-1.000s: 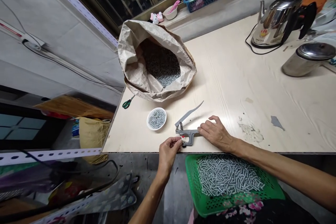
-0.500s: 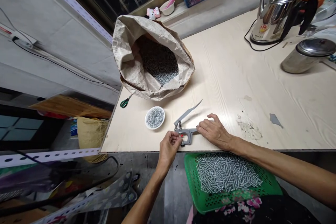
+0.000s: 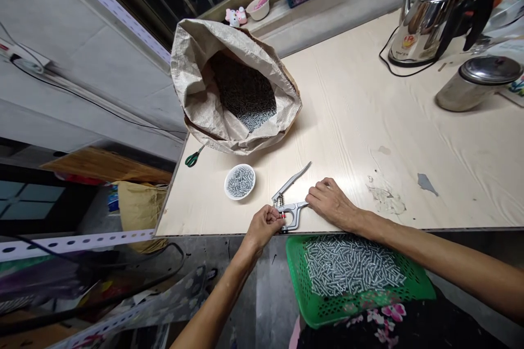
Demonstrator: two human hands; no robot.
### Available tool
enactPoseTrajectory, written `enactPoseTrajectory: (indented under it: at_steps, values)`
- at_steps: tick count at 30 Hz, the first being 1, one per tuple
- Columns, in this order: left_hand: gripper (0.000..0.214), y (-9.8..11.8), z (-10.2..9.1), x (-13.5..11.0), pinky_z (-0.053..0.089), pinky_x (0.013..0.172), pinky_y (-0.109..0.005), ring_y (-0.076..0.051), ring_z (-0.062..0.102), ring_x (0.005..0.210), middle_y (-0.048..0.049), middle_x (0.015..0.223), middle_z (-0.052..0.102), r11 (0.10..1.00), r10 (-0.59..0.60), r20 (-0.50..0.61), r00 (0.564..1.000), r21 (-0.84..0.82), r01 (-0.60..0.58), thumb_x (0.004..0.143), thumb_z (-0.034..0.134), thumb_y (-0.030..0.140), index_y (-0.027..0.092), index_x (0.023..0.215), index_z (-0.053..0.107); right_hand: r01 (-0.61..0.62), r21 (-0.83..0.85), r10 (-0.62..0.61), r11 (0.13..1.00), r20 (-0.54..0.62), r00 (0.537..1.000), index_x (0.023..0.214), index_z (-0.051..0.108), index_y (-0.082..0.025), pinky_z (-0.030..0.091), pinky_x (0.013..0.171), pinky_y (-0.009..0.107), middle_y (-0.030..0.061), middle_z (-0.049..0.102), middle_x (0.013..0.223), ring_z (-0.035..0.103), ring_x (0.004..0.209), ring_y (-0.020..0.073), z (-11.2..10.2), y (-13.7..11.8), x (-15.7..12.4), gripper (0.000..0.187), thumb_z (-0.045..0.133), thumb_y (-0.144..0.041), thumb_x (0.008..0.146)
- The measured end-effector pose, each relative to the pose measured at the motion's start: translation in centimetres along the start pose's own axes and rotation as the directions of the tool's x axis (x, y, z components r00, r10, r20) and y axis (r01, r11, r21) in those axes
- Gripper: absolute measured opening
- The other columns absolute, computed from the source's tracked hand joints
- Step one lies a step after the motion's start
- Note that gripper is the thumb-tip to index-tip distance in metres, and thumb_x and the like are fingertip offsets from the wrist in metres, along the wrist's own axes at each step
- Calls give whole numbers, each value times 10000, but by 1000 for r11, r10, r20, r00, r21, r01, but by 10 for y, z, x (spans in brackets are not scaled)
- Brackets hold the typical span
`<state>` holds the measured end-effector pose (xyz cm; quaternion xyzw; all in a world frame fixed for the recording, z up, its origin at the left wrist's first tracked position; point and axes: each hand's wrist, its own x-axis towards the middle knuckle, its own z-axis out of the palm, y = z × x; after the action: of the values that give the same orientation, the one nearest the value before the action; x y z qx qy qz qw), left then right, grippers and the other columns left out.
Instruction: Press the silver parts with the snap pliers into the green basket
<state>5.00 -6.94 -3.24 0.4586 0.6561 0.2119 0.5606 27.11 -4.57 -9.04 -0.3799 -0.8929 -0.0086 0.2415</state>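
Grey hand-press pliers [image 3: 293, 208] stand near the table's front edge, their upper lever tilted up and apart from the lower handle. My right hand [image 3: 332, 204] is closed round the end of the lower handle. At the jaw side, beside a small red part, my left hand [image 3: 264, 224] pinches with thumb and fingertips; whatever is between them is too small to make out. A white bowl [image 3: 239, 196] of small silvery metal pieces sits beyond my left hand. Below the table edge, a green basket [image 3: 295, 278] holds many similar pieces.
A large open sack [image 3: 186, 84] of metal pieces stands behind the bowl, with green-handled scissors [image 3: 191, 160] to its left. A steel kettle [image 3: 428, 24] and a lidded canister [image 3: 470, 87] are at the back right. A grey scrap [image 3: 427, 184] lies right of my hand.
The pliers' upper lever has dropped slightly toward the lower handle. My right hand's raised finger has curled in. My left hand stays at the jaws; the view has shifted a little.
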Motion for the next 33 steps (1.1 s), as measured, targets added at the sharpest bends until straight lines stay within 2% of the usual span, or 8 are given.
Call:
enactPoseTrajectory:
  at_steps: [7, 10, 13, 15, 19, 25, 30, 33]
  values:
    - [331, 4, 4, 0, 346, 442, -189, -58, 411, 436, 75, 516, 490, 999, -39, -18, 999, -26, 39, 529, 729, 311, 176, 670, 462, -44, 42, 41, 998, 80, 996, 813, 571, -193, 304, 795, 379, 26, 580, 769, 452, 789, 193, -1, -1, -2, 185, 444, -171, 946]
    - [319, 6, 5, 2, 364, 433, -189, -61, 414, 441, 76, 508, 482, 999, -47, -22, 999, -19, 47, 513, 725, 293, 177, 661, 467, -70, 144, 48, 987, 150, 988, 958, 588, -185, 326, 885, 427, 68, 609, 964, 491, 927, 224, -12, 6, 1, 136, 548, -305, 906]
    - [319, 7, 6, 2, 382, 431, -190, -63, 418, 448, 75, 510, 482, 998, -60, -36, 998, -33, 59, 498, 724, 289, 177, 652, 467, -74, 217, 31, 973, 194, 981, 1270, 459, -162, 251, 1014, 538, 166, 461, 1325, 382, 1213, 313, -22, 21, 7, 623, 653, -513, 793]
    - [323, 7, 7, 1, 383, 428, -189, -62, 420, 448, 74, 513, 485, 997, -65, -47, 997, -48, 63, 497, 723, 292, 178, 646, 461, -61, 215, 9, 975, 239, 971, 1373, 346, -140, 197, 1046, 583, 211, 329, 1434, 257, 1318, 359, -25, 32, 12, 876, 698, -592, 710]
    - [323, 4, 8, -1, 371, 427, -184, -61, 414, 443, 77, 496, 475, 996, -61, -74, 995, -71, 55, 501, 724, 303, 179, 635, 457, -21, 205, -47, 979, 323, 945, 1400, 315, -112, 158, 1061, 602, 233, 288, 1454, 178, 1350, 400, -25, 49, 25, 1044, 753, -633, 609]
    - [315, 2, 10, -1, 344, 436, -179, -60, 404, 437, 83, 475, 453, 997, -53, -88, 995, -55, 49, 528, 715, 316, 179, 638, 454, -23, 203, -59, 979, 390, 919, 1329, 417, -127, 176, 1023, 613, 180, 492, 1229, 392, 1167, 372, -29, 54, 42, 1015, 760, -666, 540]
    - [286, -6, 9, -1, 345, 446, -194, -74, 395, 443, 84, 488, 418, 999, -25, -104, 994, 18, 27, 590, 682, 331, 190, 649, 440, -23, 172, -51, 985, 418, 907, 1142, 550, -134, 263, 959, 550, 129, 534, 1087, 457, 979, 298, -36, 48, 47, 740, 749, -615, 616]
    - [210, -9, 14, -12, 418, 520, -242, -111, 463, 523, 38, 590, 478, 957, 161, -225, 961, 275, -96, 698, 632, 323, 188, 677, 472, -15, 153, -51, 988, 418, 907, 1018, 586, -140, 337, 886, 466, 111, 549, 1024, 460, 940, 274, -39, 43, 45, 556, 751, -546, 677]
